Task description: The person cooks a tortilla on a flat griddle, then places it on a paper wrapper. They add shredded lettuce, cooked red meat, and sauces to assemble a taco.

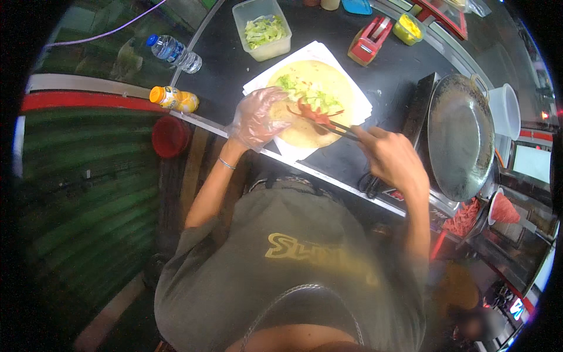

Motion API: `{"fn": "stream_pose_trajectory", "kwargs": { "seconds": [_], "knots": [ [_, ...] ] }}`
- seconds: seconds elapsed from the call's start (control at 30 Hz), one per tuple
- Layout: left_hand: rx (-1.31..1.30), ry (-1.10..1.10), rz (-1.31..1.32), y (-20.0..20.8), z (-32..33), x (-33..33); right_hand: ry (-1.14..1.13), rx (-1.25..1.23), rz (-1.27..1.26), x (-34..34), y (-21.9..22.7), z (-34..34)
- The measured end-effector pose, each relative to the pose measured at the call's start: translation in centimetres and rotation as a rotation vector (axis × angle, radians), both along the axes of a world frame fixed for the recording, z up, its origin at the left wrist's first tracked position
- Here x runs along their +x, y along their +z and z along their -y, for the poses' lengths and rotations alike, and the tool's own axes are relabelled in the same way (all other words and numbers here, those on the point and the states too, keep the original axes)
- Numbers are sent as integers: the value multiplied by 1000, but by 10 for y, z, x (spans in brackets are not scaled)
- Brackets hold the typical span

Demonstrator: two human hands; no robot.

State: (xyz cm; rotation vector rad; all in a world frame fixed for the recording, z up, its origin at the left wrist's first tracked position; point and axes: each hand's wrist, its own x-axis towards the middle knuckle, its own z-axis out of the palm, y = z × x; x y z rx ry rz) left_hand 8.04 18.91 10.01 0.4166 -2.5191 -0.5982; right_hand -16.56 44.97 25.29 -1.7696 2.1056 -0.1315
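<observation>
A round, pale flatbread [314, 68] lies on a stack of white paper [359, 97]. Chopped lettuce [325, 97] is spread over its middle, with small reddish bits nearby. My left hand [256, 117], in a clear plastic glove, is curled over the flatbread's left edge, fingers on the far side and thumb on the near side. In my bare right hand [392, 157] is a pair of dark, slim tongs [345, 130], gripped at the handle end. Their tips meet reddish strips [316, 113], apparently meat, just at the near edge of the lettuce.
A plastic tub of lettuce [265, 47] stands beyond the paper, beside a red tape dispenser [370, 41] and a yellow tub [409, 29]. On the left are a water bottle [174, 53] and an orange-capped bottle [175, 98]. To the right, a large pan [461, 138] sits on a stove.
</observation>
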Motion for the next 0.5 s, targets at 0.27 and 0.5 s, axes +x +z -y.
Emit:
{"fn": "stream_pose_trajectory", "kwargs": {
  "seconds": [0.27, 0.5],
  "knots": [
    [-166, -112, 201, -40, 11, -8, -73, 5, 15, 1, -12, -1],
    [153, 2, 52, -41, 19, 16, -169, 30, 39, 1, -2, -13]
  ]
}}
